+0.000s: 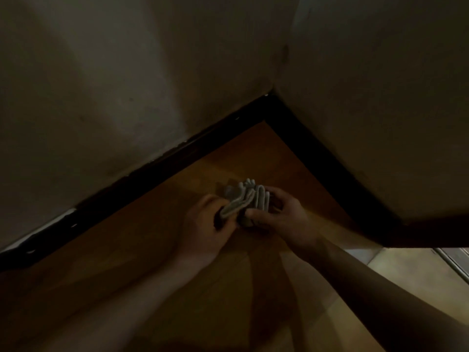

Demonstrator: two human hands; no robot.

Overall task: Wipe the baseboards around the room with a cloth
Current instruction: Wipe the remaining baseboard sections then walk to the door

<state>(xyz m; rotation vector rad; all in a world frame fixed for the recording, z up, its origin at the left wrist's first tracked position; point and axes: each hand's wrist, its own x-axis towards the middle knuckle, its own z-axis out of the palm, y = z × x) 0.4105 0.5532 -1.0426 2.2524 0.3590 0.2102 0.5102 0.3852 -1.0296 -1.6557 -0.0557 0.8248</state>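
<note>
The folded cloth (245,200) is held over the wooden floor (157,250). The left hand (206,226) grips it at 8 o'clock and the right hand (283,215) at 4 o'clock, fingers curled round it. Dark baseboards (162,167) meet in a corner at 12 o'clock, apart from the cloth. Pale tiled floor (406,270) lies at 4 o'clock.

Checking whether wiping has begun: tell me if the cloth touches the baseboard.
Apart. The head view shows bare floor between the cloth and the dark baseboard.

— What can't you make out around the cloth (245,201)?
— Its underside, plus fingertips of the left hand (203,224), tucked beneath it. Left of it, the baseboard (152,171) runs off the picture's edge.
</note>
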